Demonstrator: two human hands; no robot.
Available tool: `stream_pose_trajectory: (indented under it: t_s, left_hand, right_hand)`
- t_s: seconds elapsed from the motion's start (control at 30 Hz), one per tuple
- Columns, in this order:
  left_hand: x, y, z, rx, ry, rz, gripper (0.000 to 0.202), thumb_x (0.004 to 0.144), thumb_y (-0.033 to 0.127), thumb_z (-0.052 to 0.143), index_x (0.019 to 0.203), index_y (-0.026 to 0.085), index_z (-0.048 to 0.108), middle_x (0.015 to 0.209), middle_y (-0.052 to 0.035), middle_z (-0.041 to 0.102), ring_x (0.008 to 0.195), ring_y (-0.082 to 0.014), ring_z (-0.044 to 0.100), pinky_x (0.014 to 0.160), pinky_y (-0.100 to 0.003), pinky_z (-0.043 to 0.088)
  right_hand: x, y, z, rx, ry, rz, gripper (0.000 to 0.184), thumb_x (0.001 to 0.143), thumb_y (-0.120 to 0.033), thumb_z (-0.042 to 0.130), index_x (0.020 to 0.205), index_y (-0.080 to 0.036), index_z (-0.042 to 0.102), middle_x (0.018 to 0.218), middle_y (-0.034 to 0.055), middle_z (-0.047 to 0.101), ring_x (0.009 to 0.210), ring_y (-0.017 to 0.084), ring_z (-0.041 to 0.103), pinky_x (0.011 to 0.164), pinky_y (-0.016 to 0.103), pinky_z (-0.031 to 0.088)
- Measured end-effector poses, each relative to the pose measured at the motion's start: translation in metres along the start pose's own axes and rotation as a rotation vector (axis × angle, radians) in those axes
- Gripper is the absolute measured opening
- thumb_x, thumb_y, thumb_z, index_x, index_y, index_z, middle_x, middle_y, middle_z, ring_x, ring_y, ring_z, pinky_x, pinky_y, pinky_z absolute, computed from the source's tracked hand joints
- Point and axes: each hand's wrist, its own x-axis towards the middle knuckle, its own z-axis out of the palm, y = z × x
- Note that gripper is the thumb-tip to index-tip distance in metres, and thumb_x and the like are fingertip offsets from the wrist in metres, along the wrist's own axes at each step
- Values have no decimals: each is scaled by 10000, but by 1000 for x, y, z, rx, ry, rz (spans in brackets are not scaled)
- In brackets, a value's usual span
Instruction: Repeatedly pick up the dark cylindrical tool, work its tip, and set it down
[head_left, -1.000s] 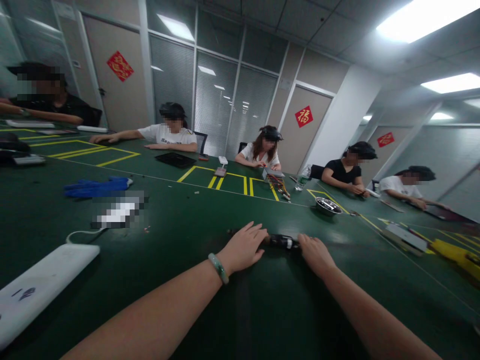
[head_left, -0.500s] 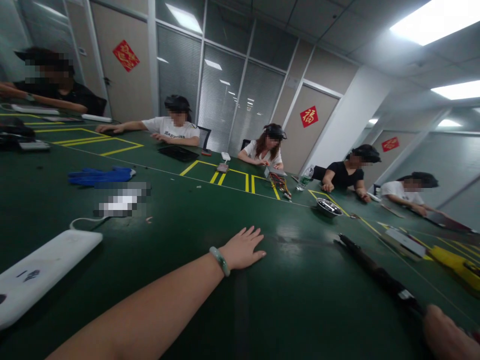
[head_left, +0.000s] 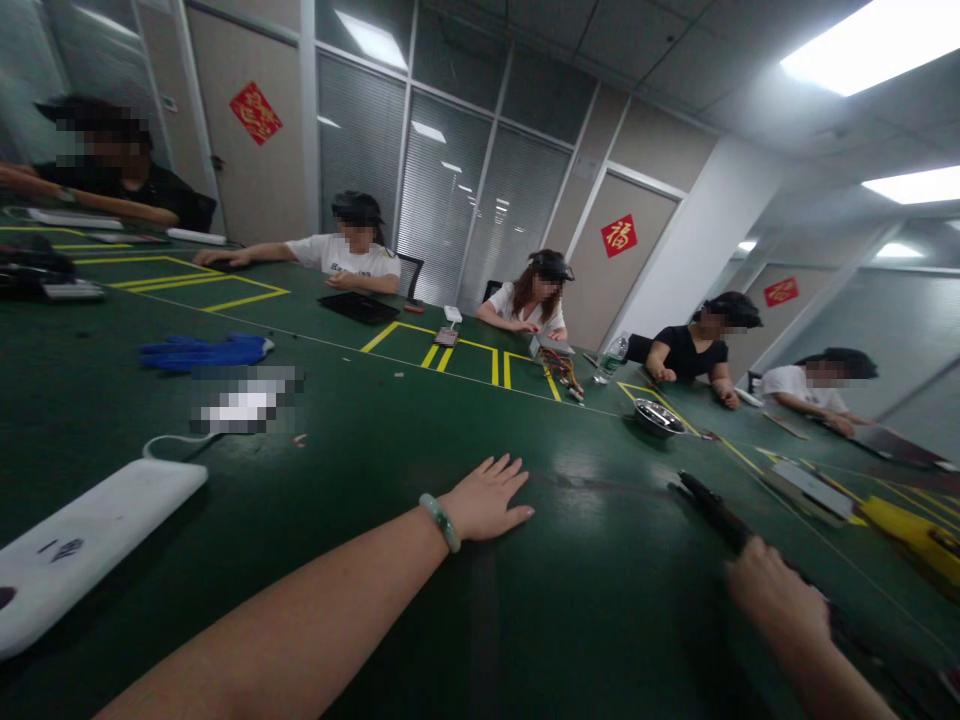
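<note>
My left hand [head_left: 487, 500] lies flat on the green table [head_left: 360, 440], palm down with fingers spread, and holds nothing. A green and white bangle [head_left: 439, 522] is round that wrist. At the lower right, my right hand [head_left: 780, 600] has its fingers curled over a long black object that looks like a folded umbrella [head_left: 709, 502]. The object lies slantwise, its narrow end pointing away from me toward the upper left. My right hand is slightly blurred and covers the object's middle; the near part is dark and partly hidden by the forearm.
On the left are a white power bank [head_left: 97, 550] with a cable, and a blue glove [head_left: 206, 352]. Farther off stand a metal bowl [head_left: 658, 417] and a plastic bottle [head_left: 611, 358]. A yellow item [head_left: 911, 535] lies at right. Several people sit across the table.
My right hand has moved left and away from me along the black object, toward its narrow end. The left hand has stayed in place.
</note>
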Motion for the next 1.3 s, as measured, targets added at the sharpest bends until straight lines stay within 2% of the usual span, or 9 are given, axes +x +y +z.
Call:
stream_pose_trajectory:
  t_s: [0.07, 0.2, 0.27, 0.37, 0.53, 0.77, 1.07, 1.17, 1.3]
  left_hand:
    - [0, 0, 0, 7, 7, 4, 667, 951, 614, 258, 1486, 216, 284, 1558, -90, 229, 1444, -267, 172, 1147, -472, 168]
    - [0, -4, 9, 54, 49, 34, 634, 964, 549, 280, 1491, 197, 262, 1558, -104, 232, 1442, -277, 173, 1147, -482, 160]
    - [3, -10, 19, 107, 62, 90, 625, 937, 476, 397, 1493, 230, 256, 1562, -77, 236, 1444, -289, 160, 1157, -476, 134]
    - [14, -20, 40, 168, 37, 81, 733, 817, 372, 591, 1479, 244, 303, 1567, -72, 224, 1445, -342, 107, 1163, -484, 85]
    - [26, -31, 67, 193, 56, 14, 866, 758, 394, 656, 1501, 243, 236, 1579, -93, 164, 1444, -373, 61, 1147, -548, 45]
    - [22, -35, 73, 158, 132, 76, 865, 779, 363, 628, 1505, 315, 161, 1581, -57, 169, 1447, -361, 47, 1135, -575, 32]
    - [33, -51, 103, 279, 208, 97, 876, 775, 327, 625, 1514, 206, 171, 1584, -104, 137, 1434, -394, 14, 1123, -551, -21]
    - [32, -48, 101, 269, 208, 77, 897, 755, 327, 654, 1510, 218, 183, 1581, -113, 146, 1434, -397, 35, 1123, -568, 2]
    - [26, -38, 83, 233, 167, 70, 811, 797, 338, 617, 1499, 258, 218, 1576, -87, 180, 1435, -388, 80, 1131, -567, 65]
  right_hand:
    - [-7, -76, -24, 110, -28, -181, 545, 900, -372, 417, 1335, -49, 475, 1307, 269, 512, 1170, 359, 546, 931, 511, 469]
    - [-46, -216, -73, 426, -37, -656, 590, 948, -401, 435, 1476, -168, 312, 1487, 119, 354, 1364, 259, 341, 1116, 454, 313]
    - [-65, -263, -88, 545, -43, -887, 590, 952, -375, 452, 1493, -215, 277, 1523, 75, 293, 1406, 225, 251, 1149, 440, 254]
    - [-83, -301, -94, 667, -95, -1094, 625, 924, -428, 523, 1483, -259, 300, 1523, 54, 300, 1408, 224, 238, 1161, 438, 213]
    - [-84, -304, -85, 758, -177, -1114, 744, 837, -484, 653, 1469, -267, 326, 1506, 67, 326, 1393, 244, 261, 1160, 439, 195]
    - [-78, -296, -83, 783, -196, -1135, 850, 764, -384, 754, 1477, -284, 302, 1513, 56, 311, 1395, 231, 253, 1169, 419, 181]
    - [-72, -293, -78, 797, -235, -1160, 863, 767, -348, 757, 1485, -301, 280, 1524, 34, 292, 1403, 224, 237, 1179, 410, 157]
    - [-72, -293, -77, 802, -237, -1162, 863, 770, -323, 755, 1486, -311, 272, 1529, 17, 282, 1406, 212, 228, 1183, 396, 150]
    - [-72, -292, -77, 798, -249, -1155, 864, 774, -286, 748, 1488, -319, 262, 1535, 5, 267, 1409, 205, 217, 1185, 395, 143]
